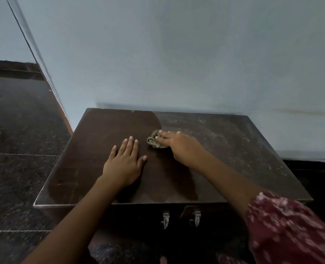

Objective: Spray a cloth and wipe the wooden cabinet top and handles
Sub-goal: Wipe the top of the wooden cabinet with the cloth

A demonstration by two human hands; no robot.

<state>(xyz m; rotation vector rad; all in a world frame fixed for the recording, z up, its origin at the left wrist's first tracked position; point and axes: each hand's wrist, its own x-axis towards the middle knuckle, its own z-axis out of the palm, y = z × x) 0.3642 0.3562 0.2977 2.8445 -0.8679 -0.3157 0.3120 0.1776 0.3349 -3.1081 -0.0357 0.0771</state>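
We see a crumpled grey-brown cloth [155, 142] lying mid-top on the dark wooden cabinet top [93, 141], whose left half looks wiped dark while the right carries pale dust; two metal handles [166, 219] hang side by side on the front, below the edge.

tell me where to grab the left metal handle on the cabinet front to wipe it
Pinch the left handle from the front, by its lower hanging end. It is a narrow metal pull hanging down the dark cabinet front just under the cabinet top, so its lower part probably offers the most room for fingers. The right hand holds the cloth.
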